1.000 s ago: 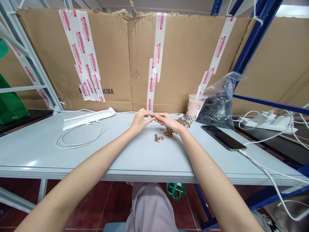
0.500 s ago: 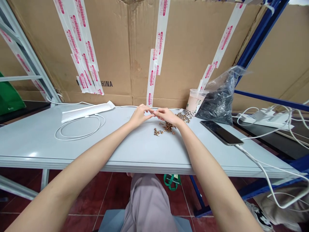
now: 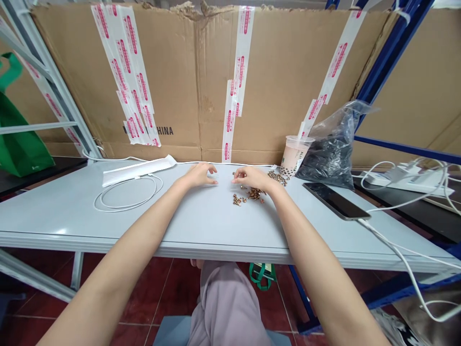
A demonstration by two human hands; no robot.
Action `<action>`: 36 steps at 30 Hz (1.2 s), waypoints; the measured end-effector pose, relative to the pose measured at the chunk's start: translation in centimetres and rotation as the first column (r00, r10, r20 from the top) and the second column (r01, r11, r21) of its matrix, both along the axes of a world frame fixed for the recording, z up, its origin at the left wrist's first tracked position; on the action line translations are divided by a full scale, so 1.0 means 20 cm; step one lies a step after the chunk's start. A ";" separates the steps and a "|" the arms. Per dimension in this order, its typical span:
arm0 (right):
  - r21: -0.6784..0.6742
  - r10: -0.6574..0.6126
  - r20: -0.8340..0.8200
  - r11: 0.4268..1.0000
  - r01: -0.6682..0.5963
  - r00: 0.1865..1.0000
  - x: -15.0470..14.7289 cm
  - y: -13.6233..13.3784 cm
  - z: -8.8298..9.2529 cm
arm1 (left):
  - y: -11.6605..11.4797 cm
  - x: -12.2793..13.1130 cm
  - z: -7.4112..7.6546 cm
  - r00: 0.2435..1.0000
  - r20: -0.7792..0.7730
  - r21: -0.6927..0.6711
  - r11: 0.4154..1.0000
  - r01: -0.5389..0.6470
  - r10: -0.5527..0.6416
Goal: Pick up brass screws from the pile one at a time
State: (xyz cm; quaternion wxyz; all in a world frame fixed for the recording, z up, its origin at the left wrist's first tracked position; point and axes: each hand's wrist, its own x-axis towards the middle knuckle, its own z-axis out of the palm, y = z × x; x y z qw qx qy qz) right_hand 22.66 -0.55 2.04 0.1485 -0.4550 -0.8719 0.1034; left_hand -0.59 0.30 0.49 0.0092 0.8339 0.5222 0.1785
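My left hand (image 3: 199, 176) hovers low over the grey table (image 3: 201, 216), thumb and index finger apart, with nothing seen between them. To its right, my right hand (image 3: 252, 177) has its fingertips drawn together. Whether a small piece is pinched there is too small to tell. Under and beside that hand lies a heap of small brass-coloured screws (image 3: 255, 193), partly covered by the palm. A few loose screws (image 3: 236, 200) lie in front of it. Behind the right wrist, small brass-coloured pieces (image 3: 278, 178) are spread near the cup.
A bubble tea cup (image 3: 293, 156) and a clear plastic bag of dark contents (image 3: 326, 158) stand back right. A phone (image 3: 334, 201) lies nearer, beside white cables. At left are a white strip-shaped package (image 3: 139, 171) and a coiled cable (image 3: 126, 194). Taped cardboard (image 3: 173, 72) walls the back.
My hands were touching at the fingertips and have now parted. The left moved left and opened; the right shifted slightly down over the screws. The view has tilted a little.
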 end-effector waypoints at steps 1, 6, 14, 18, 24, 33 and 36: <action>-0.080 0.072 -0.007 0.994 -0.072 0.997 -0.01 0.00 0.00 | 0.00 -0.02 0.01 0.999 -0.025 -0.008 0.999 -0.034 0.034; -0.360 0.162 0.003 0.921 -0.150 0.987 -0.03 -0.01 -0.02 | 0.02 -0.14 0.04 0.972 -0.107 0.002 0.977 -0.212 0.211; -0.336 0.094 -0.074 0.935 -0.113 0.993 -0.04 -0.02 -0.03 | 0.05 -0.18 0.03 0.957 -0.199 -0.166 0.955 -0.247 0.212; -0.312 0.092 -0.190 0.938 -0.149 0.978 -0.05 -0.02 -0.03 | 0.06 -0.18 0.01 0.957 -0.177 -0.141 0.957 -0.254 0.228; -0.296 0.109 -0.255 0.937 -0.185 0.961 -0.05 -0.02 -0.03 | 0.07 -0.20 -0.01 0.961 -0.152 -0.095 0.965 -0.245 0.229; -0.242 0.125 -0.311 0.948 -0.205 0.942 -0.05 0.01 -0.05 | 0.02 -0.17 0.02 0.969 -0.146 -0.022 0.978 -0.206 0.201; -0.187 0.119 -0.339 0.964 -0.191 0.933 -0.05 0.01 -0.07 | 0.02 -0.15 0.02 0.981 -0.086 -0.016 0.984 -0.176 0.174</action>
